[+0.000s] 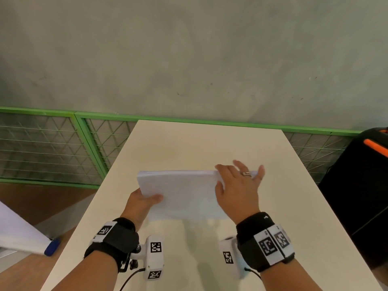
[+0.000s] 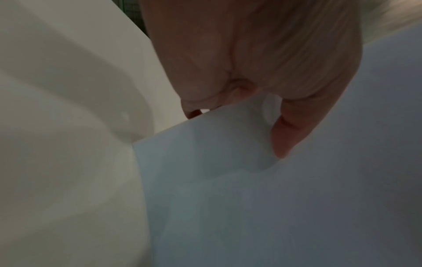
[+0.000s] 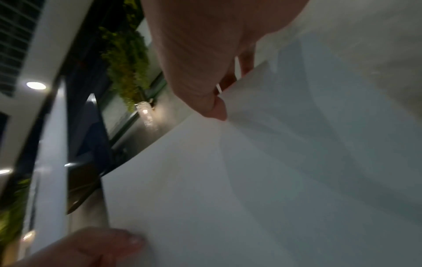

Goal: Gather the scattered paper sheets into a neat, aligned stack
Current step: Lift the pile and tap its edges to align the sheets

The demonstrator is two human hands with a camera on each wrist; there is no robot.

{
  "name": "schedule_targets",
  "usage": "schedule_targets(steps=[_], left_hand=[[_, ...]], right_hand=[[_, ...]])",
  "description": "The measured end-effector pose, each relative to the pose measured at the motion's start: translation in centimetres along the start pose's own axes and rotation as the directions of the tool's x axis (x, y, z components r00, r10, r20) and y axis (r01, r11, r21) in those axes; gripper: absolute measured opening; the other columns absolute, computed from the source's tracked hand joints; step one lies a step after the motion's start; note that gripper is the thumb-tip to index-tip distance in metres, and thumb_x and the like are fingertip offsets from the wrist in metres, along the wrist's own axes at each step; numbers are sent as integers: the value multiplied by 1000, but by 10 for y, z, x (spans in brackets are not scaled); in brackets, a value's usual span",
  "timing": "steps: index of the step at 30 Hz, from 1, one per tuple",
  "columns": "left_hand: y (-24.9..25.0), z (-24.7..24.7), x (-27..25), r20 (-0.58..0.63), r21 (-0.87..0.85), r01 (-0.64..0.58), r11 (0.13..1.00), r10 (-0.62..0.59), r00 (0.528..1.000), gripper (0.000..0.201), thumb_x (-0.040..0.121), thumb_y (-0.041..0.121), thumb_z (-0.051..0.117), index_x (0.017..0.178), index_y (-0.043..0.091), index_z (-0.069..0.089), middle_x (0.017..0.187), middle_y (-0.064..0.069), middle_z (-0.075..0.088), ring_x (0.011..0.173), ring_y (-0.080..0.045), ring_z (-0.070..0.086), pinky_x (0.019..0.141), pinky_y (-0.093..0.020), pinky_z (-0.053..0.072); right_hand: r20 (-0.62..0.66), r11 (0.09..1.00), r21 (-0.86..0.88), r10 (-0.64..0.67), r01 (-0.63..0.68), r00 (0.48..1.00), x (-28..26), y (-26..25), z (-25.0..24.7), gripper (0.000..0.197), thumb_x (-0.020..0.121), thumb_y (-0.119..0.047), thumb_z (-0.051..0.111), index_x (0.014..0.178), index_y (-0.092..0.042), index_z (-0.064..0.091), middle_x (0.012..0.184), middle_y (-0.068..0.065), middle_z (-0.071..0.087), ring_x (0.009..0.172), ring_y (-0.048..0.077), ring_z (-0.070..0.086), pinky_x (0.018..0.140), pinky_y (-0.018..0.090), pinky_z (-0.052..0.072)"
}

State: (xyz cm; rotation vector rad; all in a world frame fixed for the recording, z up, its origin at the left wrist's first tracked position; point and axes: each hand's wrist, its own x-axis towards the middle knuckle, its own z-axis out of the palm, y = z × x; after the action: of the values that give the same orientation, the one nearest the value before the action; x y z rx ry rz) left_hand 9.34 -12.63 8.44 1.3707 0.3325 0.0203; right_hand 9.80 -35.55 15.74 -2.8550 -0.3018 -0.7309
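One counter [image 1: 189,143]: carried the paper stack [image 1: 184,194] at its middle.
Stack axis: ran left to right, between both hands.
Right hand [image 1: 239,192]: fingers [image 1: 239,164] straight, pressing the far right corner.
Left hand [image 1: 138,203]: pinched the near left corner.

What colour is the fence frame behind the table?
Bright green metal fence frame, clearest in the head view.

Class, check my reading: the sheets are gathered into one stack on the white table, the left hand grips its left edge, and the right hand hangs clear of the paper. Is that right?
Not quite. In the head view the right hand rests on the stack's right end, fingers over its far edge. The rest holds: left hand gripping the left edge, white table.
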Motion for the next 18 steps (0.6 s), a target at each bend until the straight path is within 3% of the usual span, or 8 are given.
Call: schedule_targets(steps=[3,5,7,10,12,14,15,18], left_hand=[[0,1,-1,0,11,10,1000,-10,1000,37,46,6,70,82,13,64,61,9,73,76,-20,61,68,-29,47],[0,2,-2,-5,13,11,1000,-11,1000,32,50,6,66,81,13,64,67,5,72,78,-22,60,70,-29,47],[1,3,-3,-8,25,10,1000,-10,1000,31,52,7,65,82,13,64,79,-4,68,80,-25,59,73,-31,46],[3,4,-6,2,45,2,999,-2,1000,31,53,10,65,84,13,63,85,-7,66,81,-26,59,69,-30,46],[6,4,-7,13,54,-17,998,16,1000,33,54,12,67,87,16,63,88,-5,67,82,-23,61,69,-29,47],[9,2,-9,16,90,-56,994,54,998,38,52,19,73,88,18,63,91,-3,68,84,-21,63,70,-27,48],[10,1,-9,12,116,-85,990,84,996,37,53,22,75,88,18,64,92,-3,69,84,-21,63,69,-27,49],[14,-2,-10,-107,186,-179,966,201,974,25,70,12,76,88,7,60,89,-7,64,82,-24,57,64,-19,47]], right_hand=[[142,982,-85,-155,168,978,9,-25,-1,56,55,-14,72,110,-17,65,76,-1,71,78,26,69,89,64,41],[300,967,-21,-235,253,925,16,-40,-5,50,74,-10,59,123,-14,53,95,5,68,90,30,63,92,49,41],[350,957,41,-283,288,893,21,-47,-4,42,84,-4,43,124,-12,45,107,9,60,100,31,54,79,38,31],[326,957,49,-285,285,901,26,-51,-4,33,77,4,46,106,-11,54,89,8,63,89,26,54,70,32,24],[330,969,42,-244,244,912,26,-51,-9,29,57,5,67,77,-15,60,55,0,55,59,23,50,59,28,25],[288,972,47,-234,230,929,25,-44,-8,35,40,4,74,61,-17,57,40,-5,47,43,21,45,51,25,23],[278,976,51,-216,210,936,25,-40,-11,33,44,3,75,64,-17,60,42,-3,52,45,22,50,51,25,25],[239,985,171,-77,36,968,35,-23,-30,21,83,-4,53,101,-14,60,64,3,56,79,32,56,65,33,32]])
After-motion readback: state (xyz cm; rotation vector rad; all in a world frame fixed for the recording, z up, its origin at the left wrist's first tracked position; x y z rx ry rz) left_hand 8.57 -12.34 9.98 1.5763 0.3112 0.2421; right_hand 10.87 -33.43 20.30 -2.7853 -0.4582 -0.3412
